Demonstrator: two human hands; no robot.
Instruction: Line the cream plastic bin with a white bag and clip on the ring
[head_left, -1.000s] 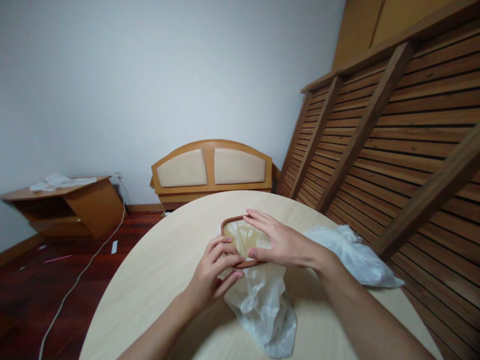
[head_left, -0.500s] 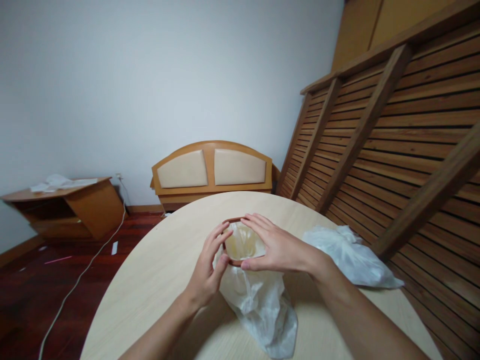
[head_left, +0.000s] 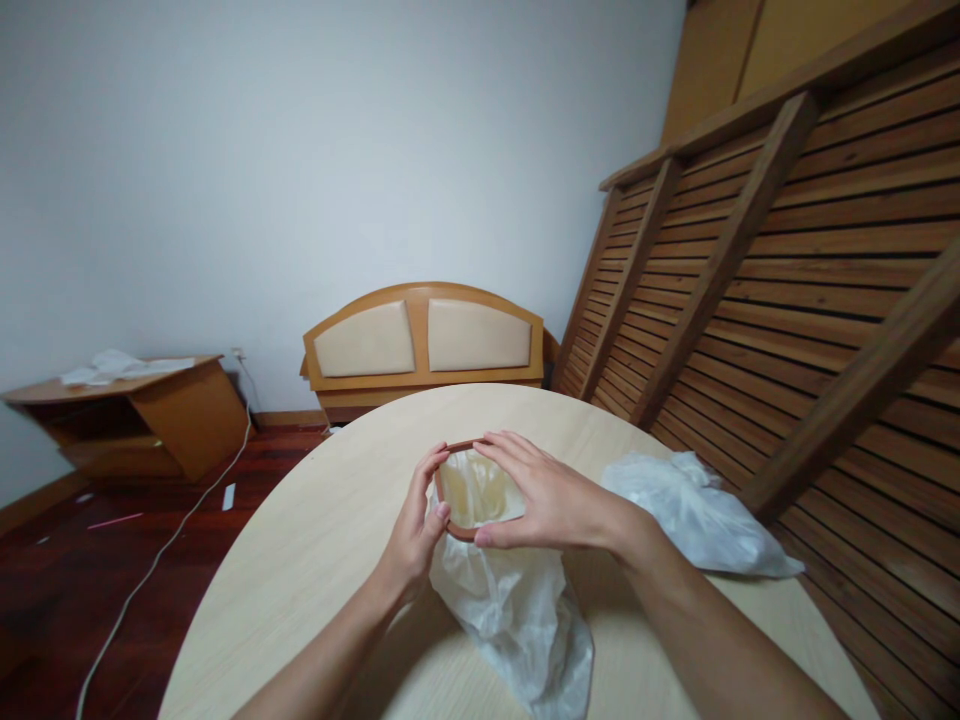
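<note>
Both hands are on a brown ring (head_left: 457, 533) with rounded corners, at the mouth of what looks like a small bin. A thin white plastic bag (head_left: 517, 600) lines the opening and hangs down towards me over the table; something yellowish shows through it inside. My left hand (head_left: 420, 525) grips the ring's left side, thumb at the near corner and fingers at the far one. Across the right side spans my right hand (head_left: 544, 495), its thumb on the near edge and fingertips on the far edge. The container's outer walls are hidden by the bag and hands.
The round pale wooden table (head_left: 300, 570) carries a full white plastic bag (head_left: 697, 515) on the right. Wooden slatted panels (head_left: 750, 300) lean beyond it. A headboard (head_left: 424, 335) stands behind, a low desk (head_left: 180, 410) at left, and a cable (head_left: 165, 550) crosses the floor.
The ring has shifted slightly left and towards me, with both hands on it. My left fingers have closed from over the opening onto the ring's left side.
</note>
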